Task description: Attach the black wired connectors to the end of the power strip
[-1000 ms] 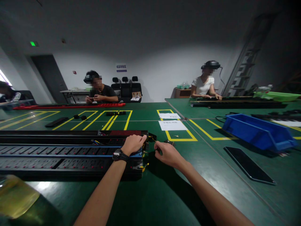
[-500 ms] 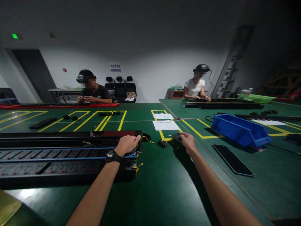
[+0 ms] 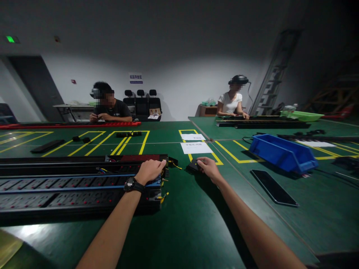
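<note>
Several long black power strips (image 3: 70, 183) lie side by side on the green table, their right ends showing loose yellow wires (image 3: 166, 195). My left hand (image 3: 150, 170), with a black watch on the wrist, rests closed over the right end of the strips. To the right, my right hand (image 3: 208, 169) lies on the table with its fingers curled over a small black part (image 3: 193, 166), which sits just below a yellow marked box.
A white paper (image 3: 196, 148) lies in the yellow box. A blue bin (image 3: 280, 153) and a flat black panel (image 3: 273, 186) are at the right. Two other people sit at the far side, working on a red strip (image 3: 70, 125) and black strips (image 3: 263, 123).
My right hand drew back left from the yellow line and now covers the small black part. The left hand has stayed on the strip ends. The view has shifted slightly.
</note>
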Demonstrator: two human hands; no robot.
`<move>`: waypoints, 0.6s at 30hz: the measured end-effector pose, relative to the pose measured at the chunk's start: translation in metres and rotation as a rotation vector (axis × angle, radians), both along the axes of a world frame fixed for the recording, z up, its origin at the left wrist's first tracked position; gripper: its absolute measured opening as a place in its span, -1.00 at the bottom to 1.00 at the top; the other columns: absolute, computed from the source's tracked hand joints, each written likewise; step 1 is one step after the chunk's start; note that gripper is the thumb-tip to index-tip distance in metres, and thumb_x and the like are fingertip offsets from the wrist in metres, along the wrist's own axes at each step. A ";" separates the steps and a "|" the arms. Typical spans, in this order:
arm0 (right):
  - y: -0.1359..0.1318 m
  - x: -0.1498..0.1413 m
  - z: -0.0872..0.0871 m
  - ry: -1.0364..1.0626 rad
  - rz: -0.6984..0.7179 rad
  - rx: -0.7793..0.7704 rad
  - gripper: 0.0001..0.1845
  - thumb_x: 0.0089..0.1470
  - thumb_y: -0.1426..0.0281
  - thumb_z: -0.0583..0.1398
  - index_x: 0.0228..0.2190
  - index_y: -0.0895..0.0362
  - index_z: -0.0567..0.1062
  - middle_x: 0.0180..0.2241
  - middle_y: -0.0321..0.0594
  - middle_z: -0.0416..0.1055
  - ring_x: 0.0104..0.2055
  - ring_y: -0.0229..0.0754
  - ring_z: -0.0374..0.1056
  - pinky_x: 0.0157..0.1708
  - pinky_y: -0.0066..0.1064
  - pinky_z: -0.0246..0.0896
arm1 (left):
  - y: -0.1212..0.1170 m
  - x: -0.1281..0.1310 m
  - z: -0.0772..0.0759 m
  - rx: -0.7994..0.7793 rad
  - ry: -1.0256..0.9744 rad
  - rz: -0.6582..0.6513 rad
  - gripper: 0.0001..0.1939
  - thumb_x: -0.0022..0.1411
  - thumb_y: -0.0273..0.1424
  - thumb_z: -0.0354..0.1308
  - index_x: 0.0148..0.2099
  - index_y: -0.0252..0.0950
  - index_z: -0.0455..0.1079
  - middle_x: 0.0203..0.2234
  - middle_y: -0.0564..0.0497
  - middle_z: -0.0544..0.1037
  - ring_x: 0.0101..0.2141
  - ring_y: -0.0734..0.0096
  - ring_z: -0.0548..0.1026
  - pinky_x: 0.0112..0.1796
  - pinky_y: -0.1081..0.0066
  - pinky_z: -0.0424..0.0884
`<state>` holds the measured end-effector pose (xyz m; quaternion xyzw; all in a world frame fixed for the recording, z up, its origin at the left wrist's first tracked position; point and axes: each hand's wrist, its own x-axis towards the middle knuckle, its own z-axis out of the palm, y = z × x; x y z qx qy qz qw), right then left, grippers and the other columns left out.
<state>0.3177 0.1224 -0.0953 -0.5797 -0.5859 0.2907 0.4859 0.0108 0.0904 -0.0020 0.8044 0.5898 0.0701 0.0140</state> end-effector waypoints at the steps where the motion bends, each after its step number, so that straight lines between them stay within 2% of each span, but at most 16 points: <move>1: 0.001 0.000 0.000 -0.015 -0.015 -0.009 -0.59 0.11 0.24 0.16 -0.13 0.26 0.55 -0.47 -0.14 0.51 -0.52 -0.21 0.35 -0.54 -0.43 0.20 | 0.000 0.000 -0.001 0.000 -0.001 0.002 -0.20 0.45 0.04 -0.43 -0.24 -0.28 0.58 -0.25 -0.22 0.67 -0.17 0.02 0.62 -0.15 0.20 0.42; 6: 0.004 0.003 -0.001 -0.217 -0.108 0.031 -0.70 0.07 0.28 0.18 -0.27 0.19 0.62 -0.35 -0.04 0.59 -0.29 -0.06 0.48 -0.29 -0.32 0.28 | 0.003 -0.002 -0.004 0.001 -0.009 0.004 -0.17 0.44 0.06 -0.45 -0.24 -0.28 0.58 -0.25 -0.24 0.66 -0.18 0.00 0.61 -0.16 0.18 0.42; 11: 0.002 0.004 -0.002 -0.326 -0.127 0.060 -0.75 0.08 0.32 0.17 -0.31 0.14 0.62 -0.33 -0.06 0.59 -0.25 -0.01 0.49 -0.24 -0.27 0.28 | 0.002 -0.002 -0.004 0.000 -0.008 -0.002 -0.18 0.44 0.06 -0.45 -0.22 -0.27 0.59 -0.25 -0.22 0.66 -0.17 0.01 0.61 -0.16 0.20 0.42; 15: -0.010 -0.009 0.011 -0.431 -0.197 0.200 -0.74 0.15 0.34 0.13 -0.28 0.14 0.60 -0.30 -0.06 0.54 -0.25 -0.03 0.45 -0.24 -0.28 0.26 | 0.002 -0.001 -0.003 0.006 -0.003 0.001 -0.18 0.44 0.06 -0.44 -0.24 -0.28 0.59 -0.27 -0.21 0.66 -0.17 0.01 0.61 -0.16 0.21 0.42; 18: -0.029 -0.035 0.027 -0.471 -0.104 0.330 -0.76 0.21 0.34 0.11 -0.24 0.13 0.57 -0.26 -0.11 0.49 -0.28 -0.11 0.41 -0.24 -0.32 0.25 | 0.003 -0.001 -0.005 0.010 0.005 0.001 -0.17 0.44 0.06 -0.44 -0.25 -0.28 0.59 -0.26 -0.23 0.67 -0.16 0.00 0.62 -0.16 0.20 0.43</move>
